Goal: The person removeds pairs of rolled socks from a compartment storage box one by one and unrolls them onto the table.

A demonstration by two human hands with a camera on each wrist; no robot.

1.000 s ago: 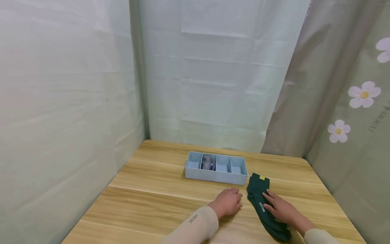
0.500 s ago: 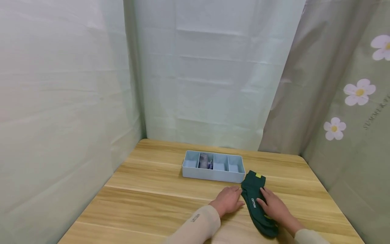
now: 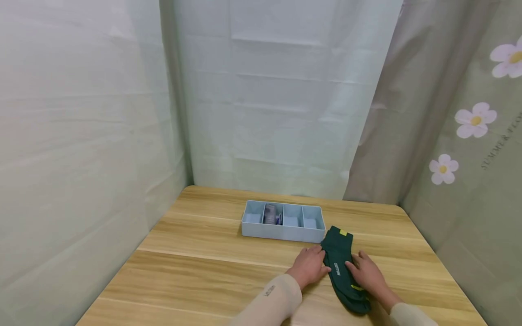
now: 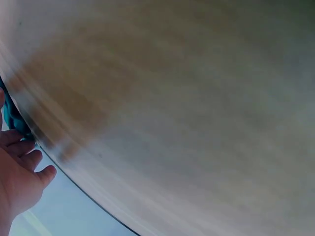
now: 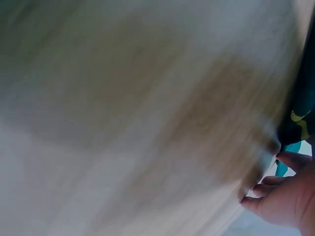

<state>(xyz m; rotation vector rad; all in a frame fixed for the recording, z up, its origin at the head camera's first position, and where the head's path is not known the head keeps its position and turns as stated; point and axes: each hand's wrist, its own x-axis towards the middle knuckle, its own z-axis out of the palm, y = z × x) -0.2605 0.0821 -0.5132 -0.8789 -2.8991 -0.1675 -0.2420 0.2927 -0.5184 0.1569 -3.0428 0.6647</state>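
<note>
A pair of dark green socks (image 3: 341,253), stacked flat and marked COTTON, lies on the wooden table with its cuffs toward the box. A small yellow label sits at the cuff and a yellow mark near the toe. My left hand (image 3: 308,266) is at the socks' left edge, its fingertips and thumb touching that side with relaxed fingers. On the opposite edge, my right hand (image 3: 369,275) rests with its thumb over the fabric and the fingers beside it. In the right wrist view only a dark strip of sock (image 5: 302,103) shows at the fingertips.
Behind the socks' upper left stands a pale blue box (image 3: 283,232) with several compartments. One compartment holds a rolled greyish bundle (image 3: 270,214). Pale curtains (image 3: 277,113) hang around the table (image 3: 195,271), which has rounded back corners.
The socks' toe end has swung left, straightening the pair. My left hand has come closer to their left edge; my right hand has shifted from lying across them to their right edge.
</note>
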